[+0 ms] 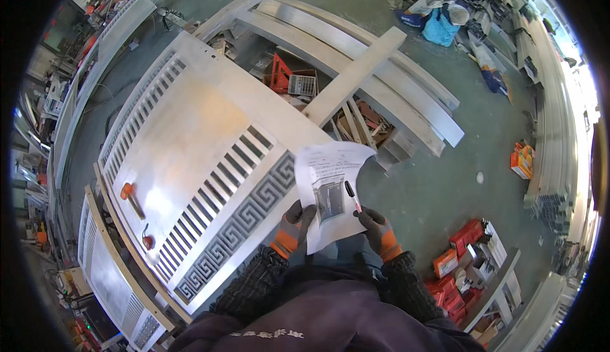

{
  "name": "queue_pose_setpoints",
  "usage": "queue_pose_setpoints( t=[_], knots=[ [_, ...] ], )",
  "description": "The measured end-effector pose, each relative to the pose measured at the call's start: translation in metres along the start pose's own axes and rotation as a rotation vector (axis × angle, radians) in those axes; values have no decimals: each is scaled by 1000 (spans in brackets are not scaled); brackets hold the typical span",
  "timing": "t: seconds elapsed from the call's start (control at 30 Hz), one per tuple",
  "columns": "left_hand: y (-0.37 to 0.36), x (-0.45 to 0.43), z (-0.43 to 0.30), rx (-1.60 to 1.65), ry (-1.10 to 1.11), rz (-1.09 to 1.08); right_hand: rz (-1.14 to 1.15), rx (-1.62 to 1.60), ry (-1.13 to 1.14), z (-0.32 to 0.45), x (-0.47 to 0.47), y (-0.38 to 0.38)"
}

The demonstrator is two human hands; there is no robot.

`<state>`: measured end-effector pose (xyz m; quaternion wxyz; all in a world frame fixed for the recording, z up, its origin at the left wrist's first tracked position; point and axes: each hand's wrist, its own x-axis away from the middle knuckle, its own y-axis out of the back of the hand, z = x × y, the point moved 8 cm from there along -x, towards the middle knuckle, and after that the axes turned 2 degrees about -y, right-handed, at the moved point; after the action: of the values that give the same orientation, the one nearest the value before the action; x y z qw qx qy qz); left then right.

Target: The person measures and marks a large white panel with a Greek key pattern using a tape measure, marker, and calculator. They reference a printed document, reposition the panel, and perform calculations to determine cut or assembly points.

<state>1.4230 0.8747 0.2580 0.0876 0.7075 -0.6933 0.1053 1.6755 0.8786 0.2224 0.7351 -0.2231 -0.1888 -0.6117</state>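
Note:
My left hand (291, 227), in a grey and orange work glove, pinches the left edge of a printed paper sheet (329, 233). The sheet bears text and a dark picture, and its far end curls. My right hand (380, 231), gloved alike, grips the sheet's right edge along with a marker pen (352, 195) that has a black cap and a red-and-white barrel. Left of the paper lies a large metal gate panel (186, 118) with slotted rows and a Greek key border (238, 230). On it rest an orange-headed mallet (132, 200) and a small red tool (148, 241).
Long metal profiles (343, 42) and a crossing bar (355, 78) lie beyond the panel, above scrap boxes (371, 118). Red boxes (445, 295) sit on the floor at lower right. Stacked profiles (548, 113) line the right side. A second panel (107, 271) stands lower left.

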Motion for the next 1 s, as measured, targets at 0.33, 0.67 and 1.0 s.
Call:
queue_pose_setpoints(
  t=[0.33, 0.67, 1.0],
  knots=[
    [76, -212, 3, 4, 112, -408, -49, 767, 427, 183, -298, -14],
    [202, -349, 61, -935, -40, -770, 17, 928, 360, 165, -674, -146],
    [183, -375, 160, -1100, 551, -607, 422, 1453, 391, -14, -877, -240]
  ],
)
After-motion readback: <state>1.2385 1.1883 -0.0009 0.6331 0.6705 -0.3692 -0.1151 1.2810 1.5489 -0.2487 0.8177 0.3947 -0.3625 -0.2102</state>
